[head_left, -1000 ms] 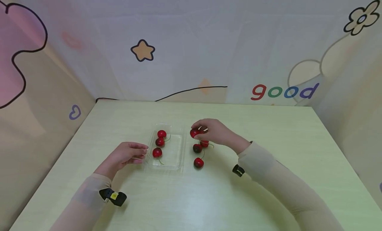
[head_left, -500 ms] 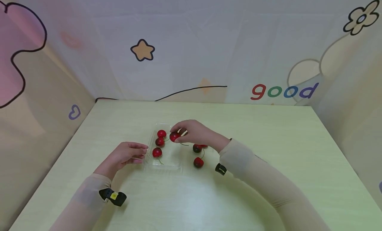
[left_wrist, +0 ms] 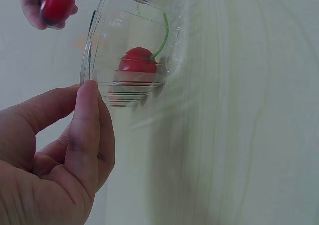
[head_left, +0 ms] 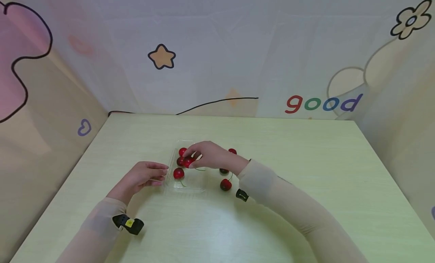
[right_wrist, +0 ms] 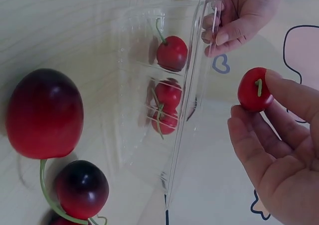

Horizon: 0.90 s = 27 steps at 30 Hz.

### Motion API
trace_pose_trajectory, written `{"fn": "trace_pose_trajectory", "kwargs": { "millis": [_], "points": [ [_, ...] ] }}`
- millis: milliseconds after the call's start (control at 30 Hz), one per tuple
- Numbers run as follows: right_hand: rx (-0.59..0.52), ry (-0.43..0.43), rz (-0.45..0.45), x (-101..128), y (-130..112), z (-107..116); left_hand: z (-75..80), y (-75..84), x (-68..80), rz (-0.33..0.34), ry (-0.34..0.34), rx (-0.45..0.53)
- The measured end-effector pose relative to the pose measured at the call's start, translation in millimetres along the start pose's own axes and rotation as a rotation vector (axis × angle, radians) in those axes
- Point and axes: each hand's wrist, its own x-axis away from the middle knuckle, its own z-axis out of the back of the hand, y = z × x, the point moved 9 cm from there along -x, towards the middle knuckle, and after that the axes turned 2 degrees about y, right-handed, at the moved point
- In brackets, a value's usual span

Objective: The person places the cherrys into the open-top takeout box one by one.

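My left hand (head_left: pixel 144 176) pinches the left rim of a clear plastic box (left_wrist: pixel 88 55) between thumb and fingers. Three red cherries lie along the left side inside the box, the nearest cherry (head_left: pixel 178 174) with a green stem. Over the box, my right hand (head_left: pixel 211 155) holds a cherry (right_wrist: pixel 255 89) between thumb and fingertips. In the right wrist view this cherry is above the rim, its stem towards the camera. The left wrist view shows it at the top left, overlapping no part of the box.
Several more cherries lie on the pale table right of the box, among them a dark red cherry (head_left: pixel 225 184) in front and a cherry (head_left: pixel 232 151) farther back, partly behind the right wrist. A printed cloth (head_left: pixel 217 59) stands behind the table.
My right hand has lifted a cherry from the group at the right and carried it left over the box, then lower and nearer. The left hand stays at the rim.
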Motion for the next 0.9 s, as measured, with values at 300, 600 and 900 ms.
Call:
{"fn": "trace_pose_trajectory", "kwargs": {
  "millis": [300, 600, 900],
  "points": [
    [-0.016, -0.05, -0.009, -4.8, -3.8, -16.0, -1.2, 0.3, 1.1, -0.007, -0.017, 0.012],
    [0.009, -0.086, 0.034, -11.1, -8.3, -34.5, -0.6, -1.3, 2.0, -0.017, -0.013, 0.003],
    [0.017, -0.1, 0.063, -15.9, -8.2, -50.3, -0.8, -0.5, 1.3, -0.014, -0.02, 0.007]
  ]
}}
